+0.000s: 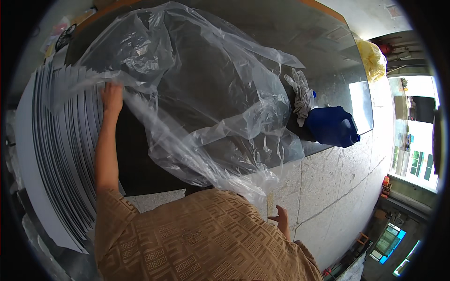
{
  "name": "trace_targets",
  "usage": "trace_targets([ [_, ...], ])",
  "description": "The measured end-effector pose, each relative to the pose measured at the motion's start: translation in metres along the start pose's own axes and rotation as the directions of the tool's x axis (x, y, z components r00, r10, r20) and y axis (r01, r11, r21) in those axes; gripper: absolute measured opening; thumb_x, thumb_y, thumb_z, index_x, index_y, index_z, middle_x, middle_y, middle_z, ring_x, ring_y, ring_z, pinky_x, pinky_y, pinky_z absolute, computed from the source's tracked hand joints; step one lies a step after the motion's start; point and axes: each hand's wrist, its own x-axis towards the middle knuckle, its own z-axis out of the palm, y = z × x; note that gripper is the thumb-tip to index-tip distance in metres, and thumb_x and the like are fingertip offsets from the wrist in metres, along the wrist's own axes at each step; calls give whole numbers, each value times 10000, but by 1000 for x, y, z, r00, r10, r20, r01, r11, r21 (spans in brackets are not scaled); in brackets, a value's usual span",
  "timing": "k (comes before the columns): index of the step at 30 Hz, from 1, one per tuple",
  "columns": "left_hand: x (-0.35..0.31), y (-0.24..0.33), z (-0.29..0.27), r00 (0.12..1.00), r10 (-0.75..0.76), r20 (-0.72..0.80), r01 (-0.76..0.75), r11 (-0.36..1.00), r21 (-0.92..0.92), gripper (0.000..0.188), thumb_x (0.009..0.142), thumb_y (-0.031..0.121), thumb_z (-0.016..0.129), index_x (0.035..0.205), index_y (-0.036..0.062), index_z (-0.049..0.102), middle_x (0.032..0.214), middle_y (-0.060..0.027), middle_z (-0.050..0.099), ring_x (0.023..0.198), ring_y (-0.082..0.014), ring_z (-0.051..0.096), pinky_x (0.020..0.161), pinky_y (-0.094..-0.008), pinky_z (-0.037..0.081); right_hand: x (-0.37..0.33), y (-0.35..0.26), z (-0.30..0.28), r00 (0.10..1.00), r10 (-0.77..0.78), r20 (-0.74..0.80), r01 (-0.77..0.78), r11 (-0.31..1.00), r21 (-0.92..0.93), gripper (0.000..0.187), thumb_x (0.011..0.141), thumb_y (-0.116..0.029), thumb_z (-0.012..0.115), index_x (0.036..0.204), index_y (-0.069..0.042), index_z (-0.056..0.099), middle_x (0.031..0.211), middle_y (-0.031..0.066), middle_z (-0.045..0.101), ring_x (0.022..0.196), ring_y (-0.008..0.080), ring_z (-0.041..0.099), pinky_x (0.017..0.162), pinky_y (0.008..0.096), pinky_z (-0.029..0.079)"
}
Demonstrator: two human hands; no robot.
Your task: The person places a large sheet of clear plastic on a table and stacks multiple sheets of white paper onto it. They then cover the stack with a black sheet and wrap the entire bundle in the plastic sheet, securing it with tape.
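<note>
A large clear plastic sheet (206, 84) lies crumpled over the dark table and droops past its near edge. My left hand (112, 97) is closed on the sheet's left part, beside a tall stack of pale, thin boards or sheets (61, 136). A strip of the plastic runs from that hand over the top of the stack; the fingertips are partly hidden. Down at my right side, past the table's near edge, my right hand (281, 218) hangs with its fingers apart and holds nothing. The plastic's lower edge hangs close to it.
On the table's right side, a blue plastic jug (331, 126) lies tipped over with a pair of whitish gloves (301, 96) beside it. A yellow plastic bag (372, 58) is beyond the table's right edge. Pale, cracked floor (333, 178) stretches to the right.
</note>
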Motion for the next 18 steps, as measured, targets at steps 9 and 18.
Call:
trace_targets([
  [9,-166,279,-128,733,587,-343,-622,377,-686,478,761,215,713,1197,69,581,1250,-150,519,1204,-332,483,988,-421,422,-82,-209,95,-42,-963,265,884,-159,-440,491,837,-205,661,1285,-70,513,1304,212,460,1249,402,394,1018,458,344],
  [18,-441,100,-61,983,-1,185,-14,997,80,233,807,116,608,1029,44,602,942,-143,583,908,-313,573,769,-433,467,-34,-232,108,236,-930,282,653,-63,-754,719,837,-430,625,1446,-201,318,1444,294,223,1298,525,253,1002,603,304],
])
